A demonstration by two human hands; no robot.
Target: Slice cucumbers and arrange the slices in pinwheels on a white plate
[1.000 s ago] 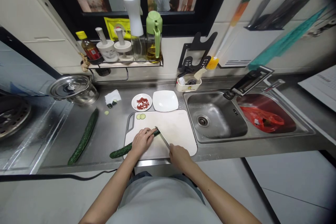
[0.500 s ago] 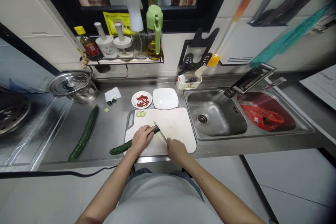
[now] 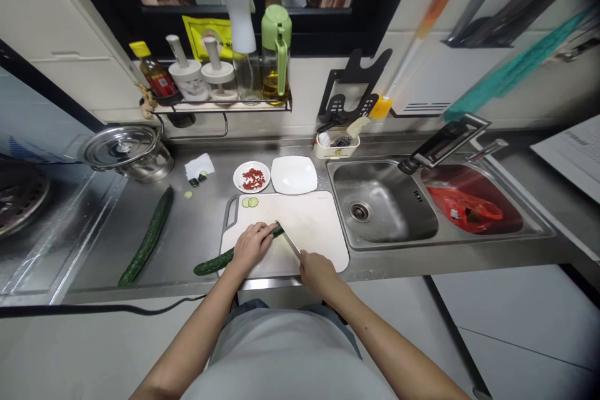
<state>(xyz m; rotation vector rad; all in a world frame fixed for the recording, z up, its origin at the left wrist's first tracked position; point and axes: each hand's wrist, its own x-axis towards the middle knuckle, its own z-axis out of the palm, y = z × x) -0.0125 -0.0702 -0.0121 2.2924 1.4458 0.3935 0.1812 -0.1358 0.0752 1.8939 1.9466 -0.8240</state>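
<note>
1. Two slices (image 3: 250, 202) lie overlapping on the board (image 3: 314, 219), near its upper left corner; as far as the view shows, they are the main cut work done.
2. Most of the cucumber (image 3: 214, 264) looks whole. It lies aslant across the board, one end past the left edge, the other under the blade, so by my judgement slicing is at an early stage.
3. The left hand (image 3: 253, 245) is curled over the cucumber, fingers bent and pressing it down near the cut end.
4. The right hand (image 3: 317, 272) is closed round the handle of the knife (image 3: 289, 239), whose blade meets that end; I cannot tell whether it has bitten in.
5. A second cucumber (image 3: 147, 240) lies uncut on the counter (image 3: 103, 237), well apart from both hands.
6. Dark end pieces (image 3: 197, 181) sit by the paper (image 3: 199, 167), already trimmed off, I judge.
</note>
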